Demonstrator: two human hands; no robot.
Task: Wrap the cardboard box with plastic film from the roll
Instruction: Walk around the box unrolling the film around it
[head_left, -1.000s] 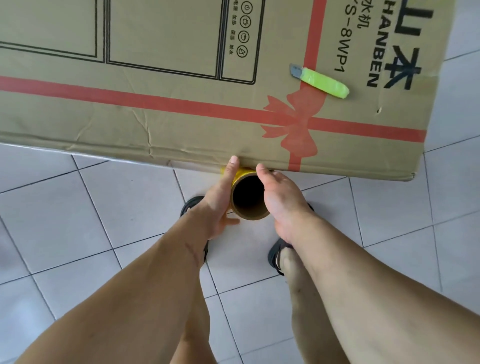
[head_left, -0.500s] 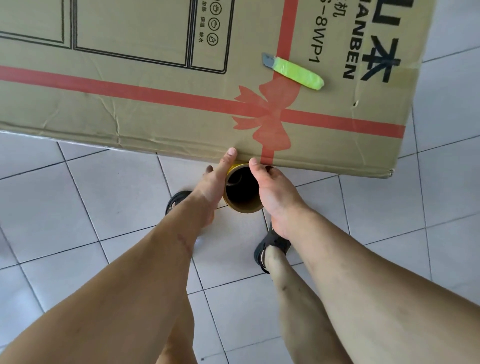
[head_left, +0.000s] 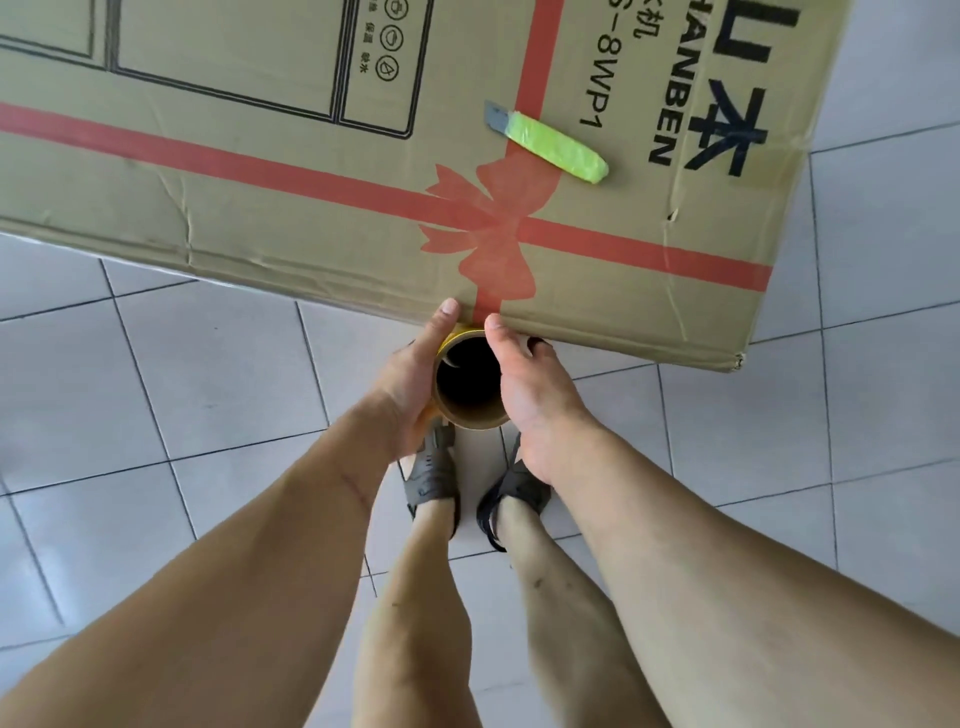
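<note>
The cardboard box (head_left: 363, 171) lies flat in front of the person on the tiled floor (head_left: 156, 395), its near edge just above the hands. The roll (head_left: 470, 387) is held on end between both hands right against that edge, its hollow core facing up. The left hand (head_left: 410, 379) cups one side with its thumb stretched up to the box edge, and the right hand (head_left: 530, 384) curls round the other side, thumb also at the edge. No film can be made out on the box top, so the wrapping looks barely begun. The film could slip off the edge or bunch if the roll tilts while being pulled along. A cutter (head_left: 545, 140) with a green handle rests loose on the box and could slide off if the box is shifted
</note>
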